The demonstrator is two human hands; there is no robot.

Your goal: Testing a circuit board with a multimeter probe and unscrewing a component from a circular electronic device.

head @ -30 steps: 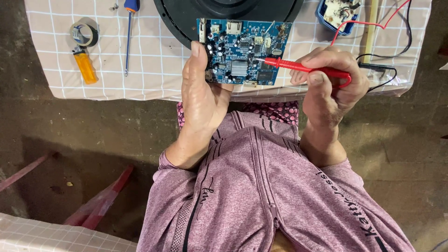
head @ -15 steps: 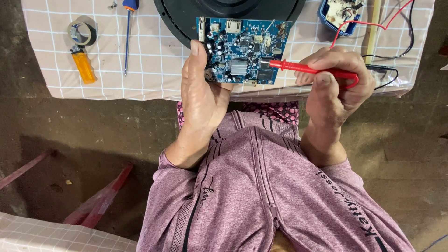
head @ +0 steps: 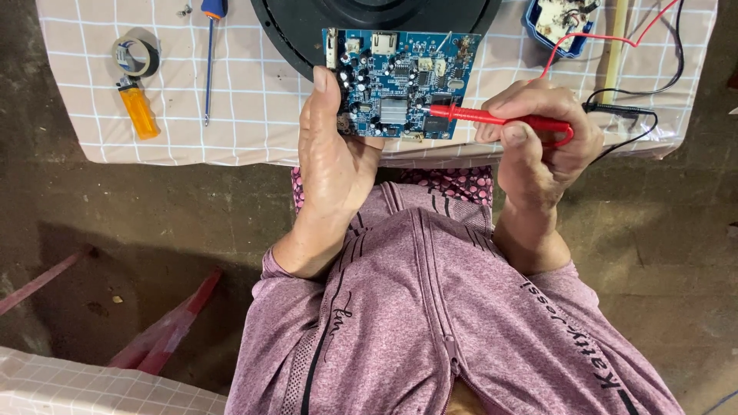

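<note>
My left hand (head: 332,154) grips the lower left edge of a blue circuit board (head: 400,77), holding it over the table's near edge. The board carries a silver chip and small capacitors. My right hand (head: 538,142) pinches a red multimeter probe (head: 503,119), whose tip touches the board near its lower right part. A red lead (head: 600,34) runs from the probe up to the right.
A checked cloth covers the table (head: 254,115). On it lie a blue-handled screwdriver (head: 209,61), a tape roll (head: 136,55), an orange lighter (head: 140,111), a large black round housing (head: 307,23), a blue box of parts (head: 561,19) and black wires (head: 646,115). Bare floor lies below.
The probe tip has slid slightly left across the board. My left hand keeps its grip on the board.
</note>
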